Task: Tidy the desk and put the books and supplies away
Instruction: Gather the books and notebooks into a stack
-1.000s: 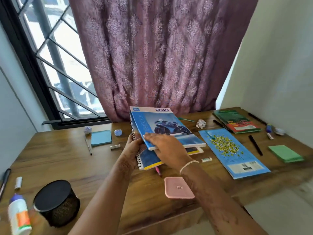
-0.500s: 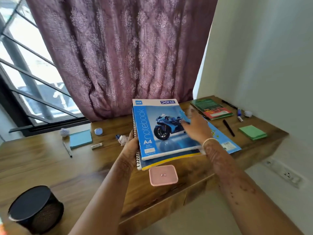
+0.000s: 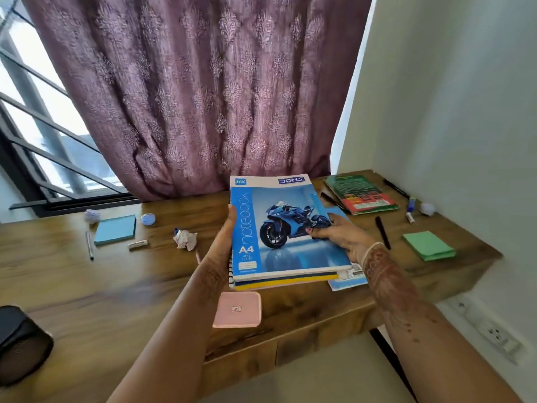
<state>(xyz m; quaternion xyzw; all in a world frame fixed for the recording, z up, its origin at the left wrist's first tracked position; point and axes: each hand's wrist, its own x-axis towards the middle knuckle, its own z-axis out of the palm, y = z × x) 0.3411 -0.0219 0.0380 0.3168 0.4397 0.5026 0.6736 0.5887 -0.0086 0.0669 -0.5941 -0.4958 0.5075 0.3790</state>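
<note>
A stack of notebooks (image 3: 279, 228) is held above the wooden desk (image 3: 72, 274), a blue A4 notebook with a motorcycle cover on top and a yellow-edged spiral one beneath. My left hand (image 3: 223, 242) grips the stack's left spine edge. My right hand (image 3: 340, 237) holds its right edge, fingers over the cover. A thin blue book (image 3: 348, 282) lies on the desk under the stack's right corner. Green and red books (image 3: 360, 193) lie at the back right.
Blue sticky notes (image 3: 116, 229), a pen (image 3: 89, 245), an eraser (image 3: 138, 244), crumpled paper (image 3: 186, 239) and a small round lid (image 3: 148, 219) lie left. A pink case (image 3: 236, 309) sits near the front edge. Green sticky notes (image 3: 428, 245), a black pen (image 3: 383, 231) right. Black mesh holder (image 3: 20, 341) front left.
The stack has been lifted and squared up toward me. My right hand moved from the cover's top to its right edge. The view has swung to the right.
</note>
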